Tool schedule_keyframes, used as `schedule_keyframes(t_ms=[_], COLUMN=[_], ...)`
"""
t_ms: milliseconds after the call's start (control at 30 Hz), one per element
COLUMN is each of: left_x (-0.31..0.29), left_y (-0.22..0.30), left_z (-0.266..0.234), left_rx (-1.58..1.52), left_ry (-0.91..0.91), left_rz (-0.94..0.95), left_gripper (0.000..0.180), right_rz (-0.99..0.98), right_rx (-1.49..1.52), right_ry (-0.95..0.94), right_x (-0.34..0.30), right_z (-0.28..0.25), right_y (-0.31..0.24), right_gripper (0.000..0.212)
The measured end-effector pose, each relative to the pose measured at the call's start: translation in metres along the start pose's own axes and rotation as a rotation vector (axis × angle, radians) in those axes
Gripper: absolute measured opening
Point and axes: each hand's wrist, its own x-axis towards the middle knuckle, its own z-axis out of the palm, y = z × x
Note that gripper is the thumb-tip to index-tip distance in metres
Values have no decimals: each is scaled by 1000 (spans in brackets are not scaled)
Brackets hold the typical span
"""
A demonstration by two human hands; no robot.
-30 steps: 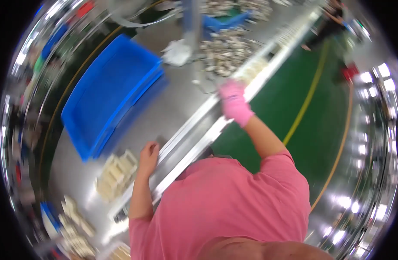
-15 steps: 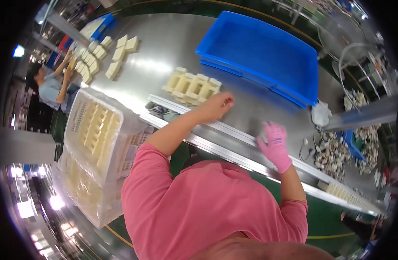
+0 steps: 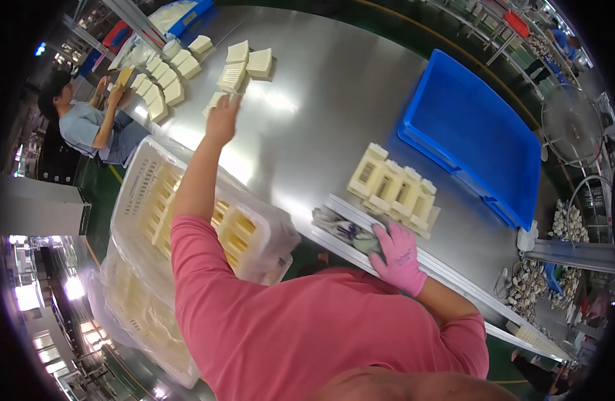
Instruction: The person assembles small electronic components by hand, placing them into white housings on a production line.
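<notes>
With twelve o'clock at the top of the view, the bare left hand (image 3: 223, 123) reaches out over the steel table (image 3: 314, 100), its fingers nearly together and slightly bent, overlapping the near cream piece (image 3: 212, 105), which shows at the hand's eleven o'clock; whether the fingers grip it or only touch it, I cannot tell. Three more ribbed cream pieces (image 3: 232, 77) lie in a cluster just beyond, between twelve and one o'clock from that hand. The pink-gloved right hand (image 3: 398, 259) lies on the metal rail (image 3: 448, 273) at the table's near edge, thumb apart from partly bent fingers; anything under the palm is hidden. A row of cream frames (image 3: 393, 189) stands just beside it at twelve o'clock, and the blue tray (image 3: 428, 150) lies farther off at one o'clock. At the left hand's seven o'clock sits a plastic-lined white crate (image 3: 127, 194) holding cream parts.
</notes>
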Motion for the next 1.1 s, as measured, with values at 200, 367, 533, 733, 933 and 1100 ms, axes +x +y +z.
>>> schedule_keyframes(t_ms=[200, 367, 533, 733, 933, 1100], left_x=[22, 39, 64, 64, 31, 14], left_y=[-85, -96, -96, -79, -25, 5], left_z=[49, 84, 97, 84, 88, 83], left_rx=[373, 400, 445, 183, -222, -260], left_ry=[-203, -325, -447, -599, -317, -311], left_rz=[-130, -54, 58, -84, -22, -73], left_gripper=[68, 79, 74, 107, 118, 105], right_rz=[86, 138, 150, 167, 199, 200], right_rx=[-22, -36, -24, -35, 14, 7], right_ry=[-10, -37, -50, -25, 37, 145], right_x=[9, 10, 10, 15, 12, 3], right_z=[1, 2, 3, 2, 0, 9], right_y=[-5, -4, -2, -4, -5, -2], right_gripper=[52, 51, 46, 43, 43, 42])
